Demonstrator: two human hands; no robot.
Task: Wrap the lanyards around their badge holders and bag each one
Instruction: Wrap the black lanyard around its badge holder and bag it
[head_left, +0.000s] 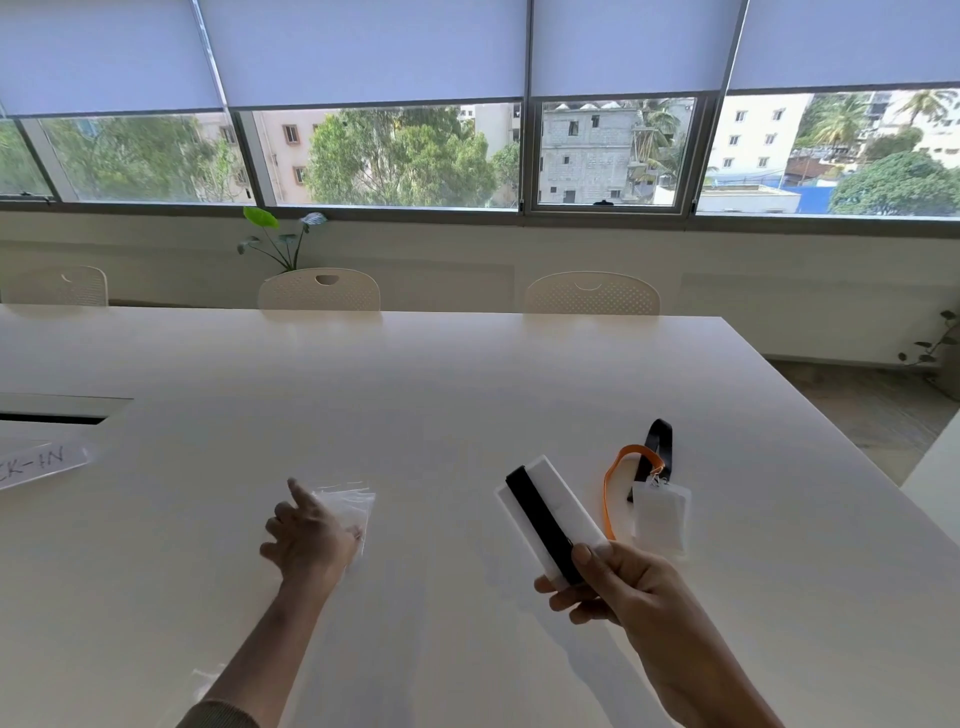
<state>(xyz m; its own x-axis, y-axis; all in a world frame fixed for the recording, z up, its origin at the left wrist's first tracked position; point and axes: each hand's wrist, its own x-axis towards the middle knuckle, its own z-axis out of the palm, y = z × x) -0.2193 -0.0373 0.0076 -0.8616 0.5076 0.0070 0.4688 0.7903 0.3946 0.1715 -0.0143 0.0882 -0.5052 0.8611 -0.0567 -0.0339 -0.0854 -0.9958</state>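
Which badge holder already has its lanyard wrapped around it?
The badge holder in the right hand grip: a black lanyard runs around it. The other holder lies on the table, its orange lanyard loose beside it.

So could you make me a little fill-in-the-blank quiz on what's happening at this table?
1. The right hand holds a white badge holder wrapped with a ____ lanyard.
2. The left hand touches the clear plastic ____.
3. On the white table, the lanyard lying beside the black one is ____.

Missing words: black; bags; orange
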